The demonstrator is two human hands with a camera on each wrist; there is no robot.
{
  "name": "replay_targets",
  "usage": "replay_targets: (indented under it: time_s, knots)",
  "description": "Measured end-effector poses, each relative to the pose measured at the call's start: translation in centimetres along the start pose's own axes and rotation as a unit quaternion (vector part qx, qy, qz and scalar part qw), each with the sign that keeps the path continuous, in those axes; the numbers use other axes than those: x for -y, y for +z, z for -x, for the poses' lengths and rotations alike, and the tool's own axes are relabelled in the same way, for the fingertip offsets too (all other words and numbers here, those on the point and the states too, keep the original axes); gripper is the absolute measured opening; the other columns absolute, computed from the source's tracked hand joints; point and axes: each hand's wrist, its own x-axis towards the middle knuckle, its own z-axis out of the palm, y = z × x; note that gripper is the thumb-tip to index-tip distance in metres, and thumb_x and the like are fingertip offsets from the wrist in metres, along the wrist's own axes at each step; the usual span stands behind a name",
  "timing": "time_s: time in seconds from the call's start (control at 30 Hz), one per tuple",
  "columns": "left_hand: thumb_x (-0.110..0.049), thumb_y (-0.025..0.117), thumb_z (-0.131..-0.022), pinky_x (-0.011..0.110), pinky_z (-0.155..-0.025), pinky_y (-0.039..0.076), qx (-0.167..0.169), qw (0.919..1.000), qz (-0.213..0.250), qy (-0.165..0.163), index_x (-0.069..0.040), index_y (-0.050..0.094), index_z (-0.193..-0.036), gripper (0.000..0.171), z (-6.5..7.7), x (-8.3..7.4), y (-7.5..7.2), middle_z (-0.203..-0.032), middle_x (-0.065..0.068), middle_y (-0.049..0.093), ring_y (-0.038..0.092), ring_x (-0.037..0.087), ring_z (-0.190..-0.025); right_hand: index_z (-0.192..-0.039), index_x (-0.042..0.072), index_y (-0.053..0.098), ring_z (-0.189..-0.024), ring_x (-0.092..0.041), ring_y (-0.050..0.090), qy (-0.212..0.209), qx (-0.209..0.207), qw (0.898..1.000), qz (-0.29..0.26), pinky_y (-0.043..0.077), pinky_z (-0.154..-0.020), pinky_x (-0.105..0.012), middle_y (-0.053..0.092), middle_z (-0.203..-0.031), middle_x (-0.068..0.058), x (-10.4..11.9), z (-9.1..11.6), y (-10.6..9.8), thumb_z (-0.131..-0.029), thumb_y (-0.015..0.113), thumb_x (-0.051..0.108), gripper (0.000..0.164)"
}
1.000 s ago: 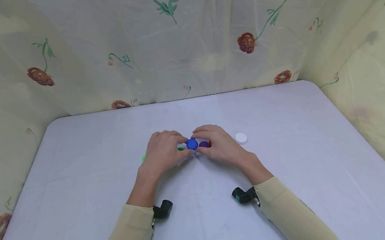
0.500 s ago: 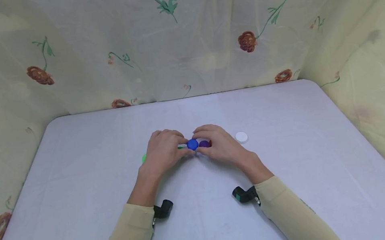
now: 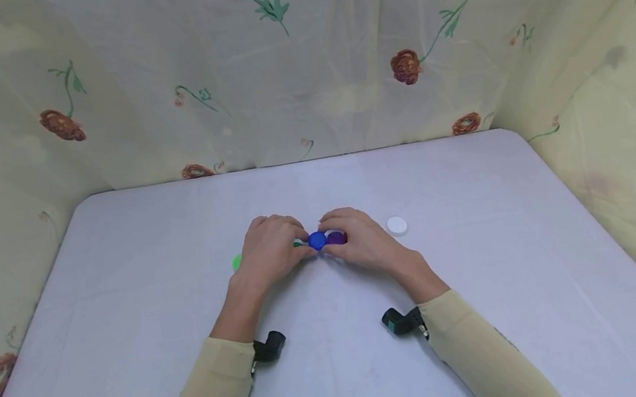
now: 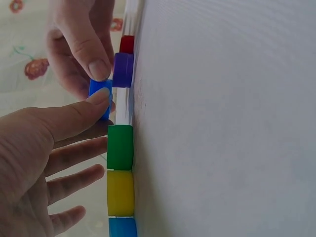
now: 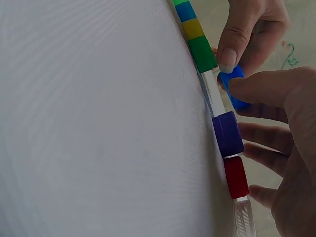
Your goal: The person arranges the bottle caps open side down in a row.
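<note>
Between both hands, a blue bottle cap point(image 3: 317, 241) is held just off the table. My left hand point(image 3: 269, 250) pinches it by thumb and fingertips from one side. From the other side my right hand point(image 3: 362, 239) pinches the same cap. The other fingers of each hand are spread near a row of caps. That row shows a green cap point(image 4: 120, 147), a yellow cap point(image 4: 121, 193) and a lighter blue cap point(image 4: 123, 227) on the left. On the right stand a purple cap point(image 5: 228, 134) and a red cap point(image 5: 236, 177). The hands partly hide the row in the head view.
A white cap point(image 3: 397, 225) lies right of my right hand. A light green cap point(image 3: 237, 263) peeks out left of my left hand. The white table point(image 3: 336, 384) is backed by a flowered curtain point(image 3: 335, 55).
The blue cap has shifted very slightly toward the near side of the table, still pinched by both hands. Otherwise the hands stay almost in place.
</note>
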Motion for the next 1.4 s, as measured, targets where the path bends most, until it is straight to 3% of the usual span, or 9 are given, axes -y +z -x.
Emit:
replay_targets:
  time_s: [0.37, 0.73, 1.4]
  knots:
    - [-0.041, 0.078, -0.085, 0.043, -0.104, 0.043, 0.012, 0.9999, 0.001, -0.008, -0.023, 0.08, -0.098, 0.023, -0.11, -0.07, 0.17, -0.112, -0.007, 0.075, 0.066, 0.018, -0.111, -0.116, 0.01, 0.071, -0.133, -0.028, 0.053, -0.015, 0.003, 1.0, 0.028, 0.04, -0.115, -0.044, 0.065, -0.131, -0.008, 0.17, -0.18, 0.02, -0.088, 0.074, 0.024, 0.032]
    - [-0.04, 0.078, -0.084, 0.043, -0.097, 0.048, 0.019, 0.9996, -0.013, -0.017, -0.021, 0.078, -0.106, 0.028, -0.19, -0.39, 0.18, -0.114, -0.002, 0.073, 0.066, 0.021, -0.107, -0.113, 0.01, 0.072, -0.131, -0.026, 0.054, -0.021, 0.0, 0.998, 0.059, 0.041, -0.113, -0.043, 0.065, -0.13, -0.009, 0.11, -0.33, 0.2, -0.088, 0.074, 0.025, 0.029]
    - [-0.041, 0.077, -0.085, 0.045, -0.1, 0.046, 0.029, 0.9991, -0.018, -0.026, -0.022, 0.076, -0.11, 0.031, -0.22, -0.73, 0.59, -0.115, -0.001, 0.072, 0.065, 0.022, -0.109, -0.119, 0.011, 0.07, -0.137, -0.028, 0.05, 0.011, 0.021, 0.999, 0.043, 0.039, -0.115, -0.046, 0.06, -0.139, -0.009, 0.17, -0.02, 0.08, -0.09, 0.072, 0.025, 0.033]
